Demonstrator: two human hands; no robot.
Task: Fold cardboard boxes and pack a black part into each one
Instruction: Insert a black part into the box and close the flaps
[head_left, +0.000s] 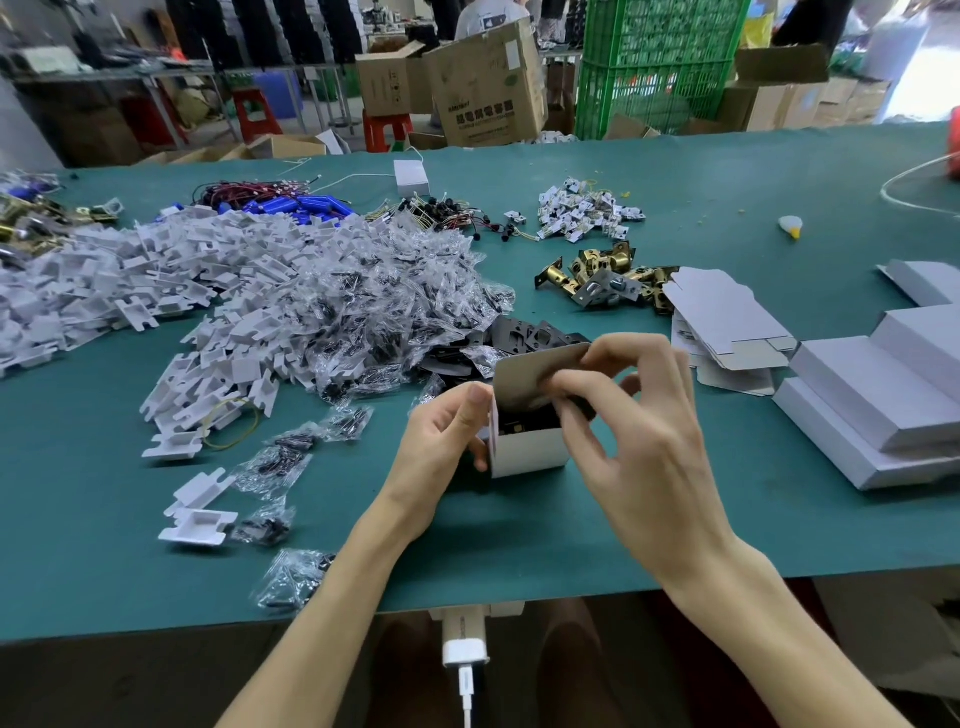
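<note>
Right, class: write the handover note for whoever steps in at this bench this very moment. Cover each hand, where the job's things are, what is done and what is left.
Hands: the left hand holds the small white box by its left side, over the green table. The right hand pinches the box's raised top flap.
Done: the box is folded up and a black part sits inside.
Left: tuck the flap shut. Then fold the next flat blank and fill it from the black parts pile just behind the box.
</note>
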